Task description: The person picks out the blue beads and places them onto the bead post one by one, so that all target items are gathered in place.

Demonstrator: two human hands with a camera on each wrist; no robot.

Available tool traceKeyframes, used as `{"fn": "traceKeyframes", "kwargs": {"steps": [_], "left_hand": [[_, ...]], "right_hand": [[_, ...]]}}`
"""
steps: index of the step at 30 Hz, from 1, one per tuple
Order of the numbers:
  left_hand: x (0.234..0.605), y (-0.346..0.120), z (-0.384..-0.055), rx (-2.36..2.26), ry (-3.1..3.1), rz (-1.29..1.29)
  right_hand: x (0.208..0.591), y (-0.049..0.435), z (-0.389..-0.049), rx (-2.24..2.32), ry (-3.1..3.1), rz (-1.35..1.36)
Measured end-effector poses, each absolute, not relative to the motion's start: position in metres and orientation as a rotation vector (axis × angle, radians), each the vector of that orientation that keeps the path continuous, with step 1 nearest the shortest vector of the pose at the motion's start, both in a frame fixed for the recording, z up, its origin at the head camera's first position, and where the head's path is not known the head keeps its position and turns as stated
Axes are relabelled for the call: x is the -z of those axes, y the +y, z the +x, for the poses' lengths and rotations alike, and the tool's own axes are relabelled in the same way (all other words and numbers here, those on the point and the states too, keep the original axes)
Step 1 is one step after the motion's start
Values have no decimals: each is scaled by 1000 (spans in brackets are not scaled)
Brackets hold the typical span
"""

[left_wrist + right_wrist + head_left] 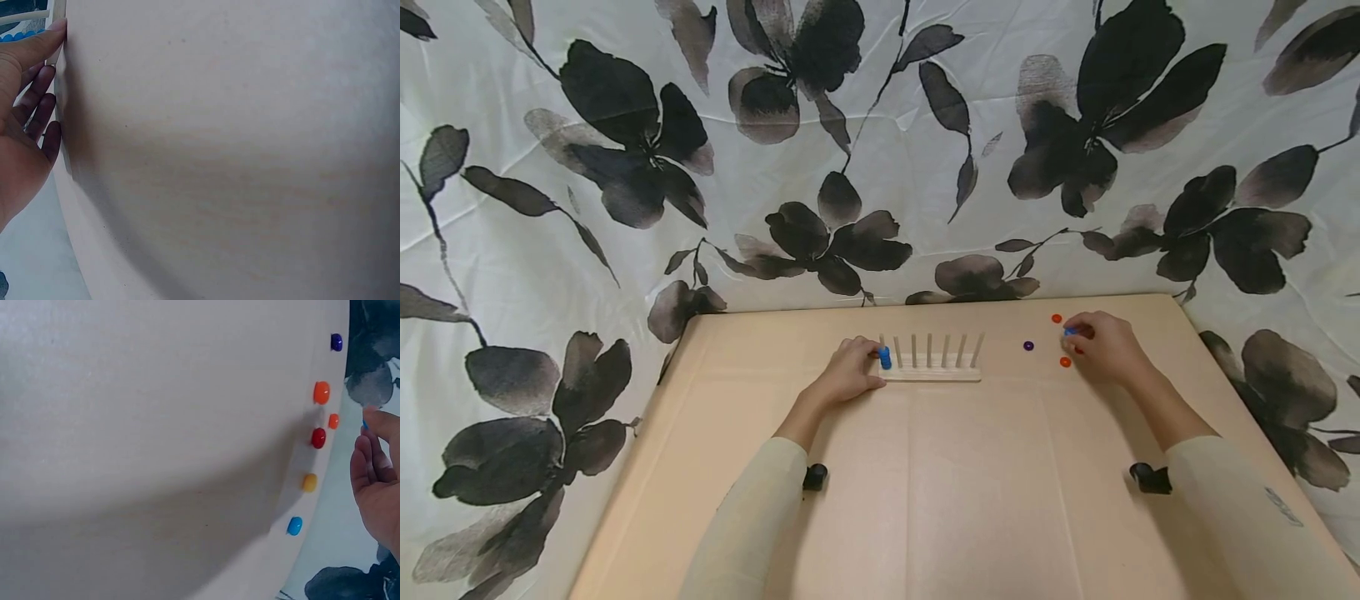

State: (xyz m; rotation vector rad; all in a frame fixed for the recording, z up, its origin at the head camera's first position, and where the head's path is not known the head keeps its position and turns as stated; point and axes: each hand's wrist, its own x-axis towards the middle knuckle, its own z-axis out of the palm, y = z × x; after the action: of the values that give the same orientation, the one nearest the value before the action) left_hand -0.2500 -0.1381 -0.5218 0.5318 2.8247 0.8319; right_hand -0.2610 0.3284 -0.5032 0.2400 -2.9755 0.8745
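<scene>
A wooden peg rack (931,375) with a row of several upright pegs stands on the table. Blue beads (885,359) are stacked on its leftmost peg. My left hand (848,372) holds the rack's left end, thumb at the front edge and fingers behind. In the left wrist view, the thumb (39,45) lies along the rack's edge beside the scalloped blue beads. Off to the right, my right hand (1107,346) pinches a blue bead (1069,332) between thumb and fingertips, above the loose beads. Most of that bead is covered by the fingers in the right wrist view.
Loose beads lie around the right hand: purple (337,342), orange (321,392), a second orange, red (319,438), yellow (309,482) and blue (295,525). A floral cloth (970,208) hangs behind the table (985,483). Black wrist devices (1150,478) show at both sleeves.
</scene>
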Motion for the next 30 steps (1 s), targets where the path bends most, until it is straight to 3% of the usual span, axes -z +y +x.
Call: {"fn": "traceKeyframes", "kwargs": {"steps": [30], "left_hand": [[523,-138,-250,-824,2840,533]], "right_hand": [[445,249,-253,-916,-2758,538]]}}
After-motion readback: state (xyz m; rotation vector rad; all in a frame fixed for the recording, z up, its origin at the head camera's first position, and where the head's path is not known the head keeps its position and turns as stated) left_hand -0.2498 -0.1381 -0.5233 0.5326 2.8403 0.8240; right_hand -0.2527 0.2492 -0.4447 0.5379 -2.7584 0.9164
